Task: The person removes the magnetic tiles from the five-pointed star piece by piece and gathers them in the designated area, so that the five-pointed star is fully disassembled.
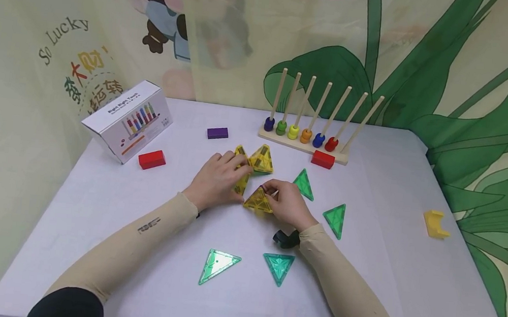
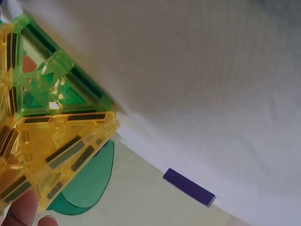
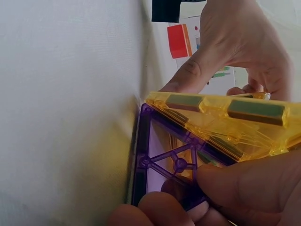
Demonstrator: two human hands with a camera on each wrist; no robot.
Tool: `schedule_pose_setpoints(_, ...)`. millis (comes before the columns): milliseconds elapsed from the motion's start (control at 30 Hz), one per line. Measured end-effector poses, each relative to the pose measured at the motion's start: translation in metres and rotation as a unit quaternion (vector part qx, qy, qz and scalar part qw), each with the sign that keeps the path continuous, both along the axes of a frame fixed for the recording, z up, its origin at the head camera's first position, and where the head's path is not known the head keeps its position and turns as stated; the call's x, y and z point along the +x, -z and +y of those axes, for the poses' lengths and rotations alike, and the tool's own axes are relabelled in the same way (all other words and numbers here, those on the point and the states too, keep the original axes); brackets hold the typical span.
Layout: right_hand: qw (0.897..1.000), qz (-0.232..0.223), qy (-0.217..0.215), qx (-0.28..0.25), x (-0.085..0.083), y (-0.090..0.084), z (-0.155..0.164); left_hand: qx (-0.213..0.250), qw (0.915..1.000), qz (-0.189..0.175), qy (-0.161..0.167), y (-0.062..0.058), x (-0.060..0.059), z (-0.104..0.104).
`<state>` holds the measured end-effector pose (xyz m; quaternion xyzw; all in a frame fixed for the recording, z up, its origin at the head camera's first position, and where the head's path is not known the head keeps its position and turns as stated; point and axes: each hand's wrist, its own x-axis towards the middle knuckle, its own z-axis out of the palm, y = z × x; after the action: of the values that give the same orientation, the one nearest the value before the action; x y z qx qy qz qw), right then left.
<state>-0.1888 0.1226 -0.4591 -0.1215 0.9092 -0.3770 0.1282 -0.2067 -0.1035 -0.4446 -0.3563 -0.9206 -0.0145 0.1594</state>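
Several yellow triangular magnetic tiles [image 1: 260, 160] stand joined in a small cluster at the table's middle. My left hand [image 1: 240, 170] grips the cluster's left side, fingers curled over a tile. My right hand [image 1: 270, 189] pinches the nearest yellow tile [image 1: 258, 201], which leans up against the others. In the right wrist view that yellow tile [image 3: 225, 120] lies over a purple tile [image 3: 153, 162]; my right fingers [image 3: 240, 186] pinch both, and my left hand [image 3: 235, 42] touches the yellow edge. In the left wrist view the yellow tiles [image 2: 51, 150] fill the left side, with my fingertips [image 2: 23, 212] below them.
Several green triangle tiles [image 1: 335, 220] lie flat around my hands. A wooden peg rack [image 1: 303, 145] with coloured beads stands behind, with a red block [image 1: 323, 159] in front of it. A purple block [image 1: 217, 133], another red block [image 1: 152, 159], a white box [image 1: 126, 118] and a yellow piece [image 1: 435, 224] are also on the table.
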Motion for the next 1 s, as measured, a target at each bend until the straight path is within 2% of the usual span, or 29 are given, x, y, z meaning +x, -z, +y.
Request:
schedule_pose_setpoints(133, 1.0, -0.009, -0.002, -0.003, 0.003, -0.002, -0.001, 0.026, 0.9988, 0.041, 0.011, -0.004, 0.007, -0.003)
schedule_pose_setpoints(233, 1.0, -0.019, -0.005, -0.017, 0.006, -0.006, -0.004, 0.055, 0.9954, 0.067, 0.04, -0.009, 0.018, -0.003)
schedule_pose_setpoints(300, 0.999, -0.028, -0.01, -0.029, 0.01, -0.011, -0.006, 0.066, 0.9936, 0.064, 0.065, -0.012, 0.027, -0.002)
schedule_pose_setpoints(367, 0.998, -0.036, -0.016, -0.04, 0.013, -0.014, -0.008, 0.074, 0.9931, 0.039, 0.082, -0.013, 0.034, -0.001)
schedule_pose_setpoints(433, 0.998, -0.036, -0.025, -0.044, 0.015, -0.016, -0.009, 0.083, 0.9931, 0.003, 0.083, -0.014, 0.042, 0.0)
schedule_pose_setpoints(533, 0.998, -0.023, -0.043, -0.034, 0.018, -0.017, -0.008, 0.125, 0.9877, -0.079, 0.052, -0.014, 0.052, -0.004)
schedule_pose_setpoints(600, 0.998, -0.015, -0.056, -0.022, 0.02, -0.016, -0.006, 0.171, 0.9726, -0.156, 0.021, -0.015, 0.058, -0.011)
schedule_pose_setpoints(700, 0.998, -0.015, -0.065, -0.005, 0.021, -0.013, 0.001, 0.227, 0.9357, -0.268, -0.036, -0.016, 0.066, -0.026)
schedule_pose_setpoints(767, 0.998, -0.021, -0.061, 0.001, 0.021, -0.011, 0.009, 0.236, 0.9137, -0.324, -0.067, -0.015, 0.069, -0.037)
schedule_pose_setpoints(833, 0.998, -0.026, -0.052, 0.01, 0.022, -0.008, 0.019, 0.222, 0.8997, -0.365, -0.089, -0.014, 0.071, -0.048)
schedule_pose_setpoints(900, 0.999, -0.032, -0.038, 0.016, 0.023, -0.005, 0.03, 0.201, 0.8893, -0.398, -0.102, -0.011, 0.072, -0.057)
schedule_pose_setpoints(1000, 0.999, -0.034, -0.021, 0.028, 0.025, -0.001, 0.047, 0.159, 0.8802, -0.432, -0.116, -0.008, 0.073, -0.069)
